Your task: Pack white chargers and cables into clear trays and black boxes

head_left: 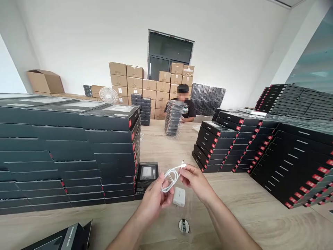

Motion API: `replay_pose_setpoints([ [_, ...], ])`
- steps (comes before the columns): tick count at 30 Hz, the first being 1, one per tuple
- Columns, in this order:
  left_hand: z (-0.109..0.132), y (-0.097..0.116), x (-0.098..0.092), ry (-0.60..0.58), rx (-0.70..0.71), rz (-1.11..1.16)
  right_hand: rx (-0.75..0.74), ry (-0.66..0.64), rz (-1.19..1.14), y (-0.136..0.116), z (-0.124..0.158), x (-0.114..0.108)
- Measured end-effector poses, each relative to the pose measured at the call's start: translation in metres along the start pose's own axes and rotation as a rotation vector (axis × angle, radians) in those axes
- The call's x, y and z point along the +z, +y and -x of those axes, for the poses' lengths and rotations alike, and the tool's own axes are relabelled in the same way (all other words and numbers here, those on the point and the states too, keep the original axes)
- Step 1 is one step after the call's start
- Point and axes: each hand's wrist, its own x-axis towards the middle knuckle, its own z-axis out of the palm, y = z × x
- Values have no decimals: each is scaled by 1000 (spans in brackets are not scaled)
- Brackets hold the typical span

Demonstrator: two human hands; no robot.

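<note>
A coiled white charging cable [170,180] is held up over the table between my two hands. The loop of the coil is pinched in my left hand [156,194], thumb on top. At the connector end, my right hand [194,178] grips the cable with its fingertips. Below them a white plug charger [179,197] lies on the table, prongs toward me. Nearer to me is a round black-and-white label [184,225], with clear plastic around it. Left of my hands stands a black retail box [147,173] whose window shows a white charger.
A tall wall of black boxes [70,156] fills the left, and more black box stacks [221,146] stand at the right. One black box [59,239] lies at the near left. Across the wooden table [156,139], a person [191,108] sits behind a stack of plastic trays [173,118].
</note>
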Motion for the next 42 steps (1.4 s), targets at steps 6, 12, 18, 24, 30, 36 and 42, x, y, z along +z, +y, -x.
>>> replay_pose_setpoints([
  [6, -2, -1, 2, 107, 113, -78, 57, -159, 164, -6, 5, -2],
  [12, -7, -6, 1, 229, 136, -85, -73, -205, 523, -14, 17, 5],
  [18, -4, -6, 4, 211, 129, -141, -234, -172, 885, -17, 23, 3],
  [24, -6, -8, 4, 178, 157, -208, -263, -142, 1022, -25, 30, 2],
  [30, -8, -2, 3, 154, 86, -199, -425, -115, 1084, -16, 25, 3],
  [36, -3, 9, -4, 136, -42, 20, -549, 37, 1018, 7, 15, 10],
  [42, -5, 6, -7, 156, 78, -152, -691, 76, 943, -2, 20, 20],
])
